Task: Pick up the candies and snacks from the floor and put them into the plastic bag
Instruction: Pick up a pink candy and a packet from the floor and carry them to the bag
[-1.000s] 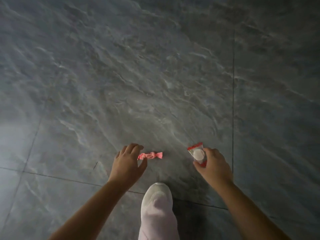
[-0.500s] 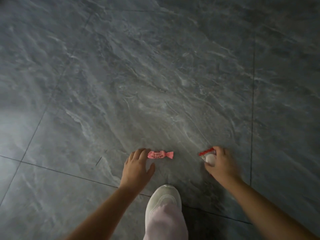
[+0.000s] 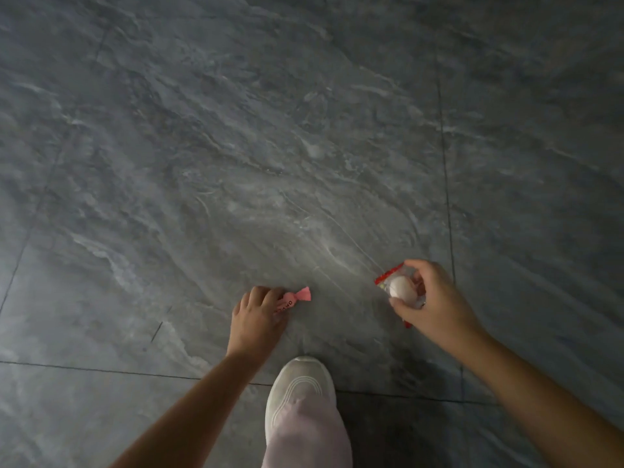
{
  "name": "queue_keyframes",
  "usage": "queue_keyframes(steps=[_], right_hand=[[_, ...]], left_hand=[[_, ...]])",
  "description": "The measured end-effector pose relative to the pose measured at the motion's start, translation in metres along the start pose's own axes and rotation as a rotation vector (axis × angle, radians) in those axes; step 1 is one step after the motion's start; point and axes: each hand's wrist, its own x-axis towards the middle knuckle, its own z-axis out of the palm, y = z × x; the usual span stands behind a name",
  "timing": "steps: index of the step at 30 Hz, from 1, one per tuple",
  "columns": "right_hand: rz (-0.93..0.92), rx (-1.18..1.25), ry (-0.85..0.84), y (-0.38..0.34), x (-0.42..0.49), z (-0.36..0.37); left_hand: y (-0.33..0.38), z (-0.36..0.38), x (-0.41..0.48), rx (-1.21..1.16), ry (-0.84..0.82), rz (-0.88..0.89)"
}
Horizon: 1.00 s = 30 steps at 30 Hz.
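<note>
Left hand [image 3: 256, 319] pinches the light, crinkly pink twist-wrapped candy [image 3: 293, 299] ahead of the white shoe [image 3: 299, 393]; right hand [image 3: 430, 298] grips a slippery red-edged clear snack packet [image 3: 398, 285].

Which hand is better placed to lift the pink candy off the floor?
Left. The left hand already has its fingers on the pink candy, while the right hand is full, holding a red-edged snack packet off to the side.

Both forearms are bare, no sleeves showing. One white mesh sneaker [image 3: 300, 393] with curved stitched lines shows beneath a pale pink trouser leg [image 3: 307, 440].
</note>
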Motion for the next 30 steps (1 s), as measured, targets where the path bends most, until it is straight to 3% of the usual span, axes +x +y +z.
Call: queue_keyframes(steps=[4,9,15,21,25,30], right_hand=[[-0.028,-0.002,0.001,0.003,-0.009,-0.007],[-0.047,0.016,0.022,0.012,-0.011,-0.014],[0.268,0.116,0.271,0.011,-0.04,-0.05],[0.213,0.009,0.182,-0.07,-0.085,-0.13],[0.216,0.031,0.23,-0.141,-0.121,-0.183],[0.195,0.088,0.263,-0.218,-0.187,-0.234]], left_hand=[[0.006,0.006,0.001,-0.058,0.022,-0.042],[0.033,-0.008,-0.01,-0.307,0.092,-0.046],[0.077,-0.083,-0.036,-0.324,0.109,0.152],[0.113,-0.202,-0.05,-0.217,0.029,0.313],[0.143,-0.28,-0.081,-0.024,0.029,0.403],[0.186,-0.355,-0.151,-0.047,-0.017,0.435]])
